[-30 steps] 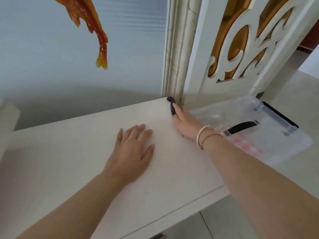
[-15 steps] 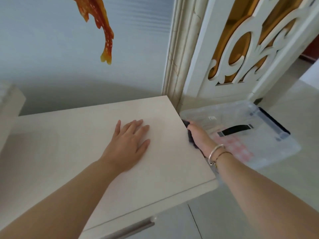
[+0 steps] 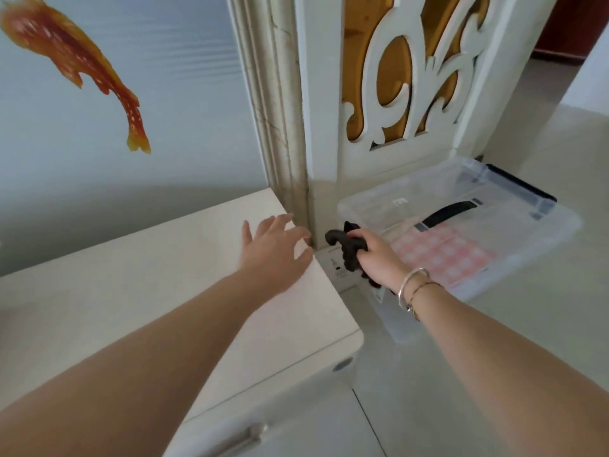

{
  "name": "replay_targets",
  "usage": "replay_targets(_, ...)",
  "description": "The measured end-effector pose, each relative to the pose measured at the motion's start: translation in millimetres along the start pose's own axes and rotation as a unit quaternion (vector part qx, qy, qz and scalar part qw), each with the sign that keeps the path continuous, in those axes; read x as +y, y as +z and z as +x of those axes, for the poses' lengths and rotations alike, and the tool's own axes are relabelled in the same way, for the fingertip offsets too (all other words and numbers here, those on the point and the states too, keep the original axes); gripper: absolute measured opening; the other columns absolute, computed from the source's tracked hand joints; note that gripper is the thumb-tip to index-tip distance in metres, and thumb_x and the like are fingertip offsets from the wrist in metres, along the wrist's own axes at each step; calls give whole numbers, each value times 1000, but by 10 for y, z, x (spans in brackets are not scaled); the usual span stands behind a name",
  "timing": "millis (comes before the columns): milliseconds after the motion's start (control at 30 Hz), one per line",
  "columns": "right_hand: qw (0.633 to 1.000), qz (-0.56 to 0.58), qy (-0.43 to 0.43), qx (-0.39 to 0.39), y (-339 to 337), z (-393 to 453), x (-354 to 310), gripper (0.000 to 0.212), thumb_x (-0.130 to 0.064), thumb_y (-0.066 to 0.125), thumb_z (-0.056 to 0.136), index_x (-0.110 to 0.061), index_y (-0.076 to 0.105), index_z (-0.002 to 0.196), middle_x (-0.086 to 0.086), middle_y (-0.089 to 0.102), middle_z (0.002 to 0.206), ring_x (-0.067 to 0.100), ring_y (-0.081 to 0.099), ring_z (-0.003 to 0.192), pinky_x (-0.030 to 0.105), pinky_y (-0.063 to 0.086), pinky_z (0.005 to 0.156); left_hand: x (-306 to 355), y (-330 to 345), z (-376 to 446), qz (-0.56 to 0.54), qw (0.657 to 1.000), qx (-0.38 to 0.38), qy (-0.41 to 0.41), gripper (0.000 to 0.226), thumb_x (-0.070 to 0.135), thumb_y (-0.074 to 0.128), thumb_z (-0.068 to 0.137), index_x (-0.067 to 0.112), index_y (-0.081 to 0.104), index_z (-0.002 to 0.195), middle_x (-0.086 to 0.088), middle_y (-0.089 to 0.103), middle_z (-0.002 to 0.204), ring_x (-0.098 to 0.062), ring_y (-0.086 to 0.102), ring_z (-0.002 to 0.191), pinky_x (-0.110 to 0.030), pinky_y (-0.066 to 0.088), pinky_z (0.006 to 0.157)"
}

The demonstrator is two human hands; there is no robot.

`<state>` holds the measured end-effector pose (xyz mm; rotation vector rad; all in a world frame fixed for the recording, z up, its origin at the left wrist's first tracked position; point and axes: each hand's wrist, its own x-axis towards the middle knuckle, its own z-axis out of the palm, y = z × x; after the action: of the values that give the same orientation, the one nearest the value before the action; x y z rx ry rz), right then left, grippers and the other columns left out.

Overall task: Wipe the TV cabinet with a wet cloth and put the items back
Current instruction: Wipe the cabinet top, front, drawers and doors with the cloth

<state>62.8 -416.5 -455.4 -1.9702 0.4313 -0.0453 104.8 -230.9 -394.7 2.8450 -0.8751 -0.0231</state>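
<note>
The cream TV cabinet (image 3: 131, 291) fills the lower left, its top bare. My left hand (image 3: 275, 252) hovers over the cabinet's far right corner with fingers spread and holds nothing. My right hand (image 3: 375, 255) is off the cabinet's right side, shut on a bunched dark cloth (image 3: 347, 249) that hangs in the gap between the cabinet end and a plastic box. Two bracelets sit on that wrist.
A clear plastic storage box (image 3: 543, 225) with a black handle and pink checked cloth inside stands on the floor right of the cabinet. A white carved partition (image 3: 329, 127) rises behind it. An orange fish sticker (image 3: 99, 80) is on the wall. A drawer handle (image 3: 237, 440) shows below.
My right hand with the cloth has gone off the cabinet's right edge into the gap beside the box. My left hand lifted and slid toward the far right corner. The view shifted right.
</note>
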Motion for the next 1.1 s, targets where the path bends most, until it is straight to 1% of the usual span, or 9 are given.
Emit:
replay_targets(200,996,68,-12,50,-40,493,205,44,-4,37,95,-25,45,132,9,59,98,15,50,54,19,37,35,52,111,389,68,996,-21,-45,39,49,38,92,37,51,128,4,18,156,-24,8,147,-55,-3,117)
replay_targets(300,979,198,-30,-29,321,440,239,44,-7,40,96,-31,46,132,6,60,109,12,54,64,19,43,44,-65,71,571,75,992,9,-102,48,45,40,93,34,38,139,2,14,159,-24,10,146,-51,1,118)
replay_targets(400,945,307,-40,-104,700,288,262,51,-7,40,92,-35,46,135,0,54,130,16,56,100,30,49,83,-76,99,715,66,987,6,-148,51,38,39,95,31,30,145,3,11,159,-20,10,147,-47,0,118)
replay_targets(433,932,340,-42,-119,791,301,251,54,-6,38,92,-33,43,139,-4,48,139,14,50,116,33,43,100,-54,138,745,62,986,-1,-156,52,34,36,96,28,26,147,3,10,160,-17,8,147,-45,-2,118)
replay_targets(500,912,377,-56,-150,895,472,176,56,-12,35,93,-33,33,145,-9,38,147,9,37,132,34,29,114,-13,247,768,76,984,-6,-158,54,29,27,97,24,19,150,1,6,160,-14,3,147,-43,-4,119)
replay_targets(667,918,347,-107,-156,1103,903,155,58,-21,31,93,-33,23,149,-8,28,154,7,26,139,32,21,117,-46,290,780,159,978,4,-135,52,30,18,98,28,17,150,0,9,160,-15,7,147,-43,-7,119)
replay_targets(867,919,350,10,-181,1253,988,518,51,-20,27,99,-30,23,149,-4,30,149,17,31,136,34,23,114,9,210,807,215,969,-43,-114,61,40,8,86,43,31,142,-4,12,158,-18,7,146,-50,-11,117)
replay_targets(1033,901,383,-131,-154,1200,1084,79,59,-27,28,89,-32,27,148,-11,28,154,4,22,141,29,17,117,19,182,823,263,957,-50,-110,60,41,8,86,43,28,143,-4,15,157,-19,12,145,-55,-8,116)
replay_targets(1100,902,381,-129,-157,1214,1025,188,56,-24,29,92,-35,28,147,-12,31,151,2,27,138,27,21,115,26,171,806,267,956,-52,-114,58,41,8,89,39,26,145,-3,15,158,-17,14,145,-56,-7,116)
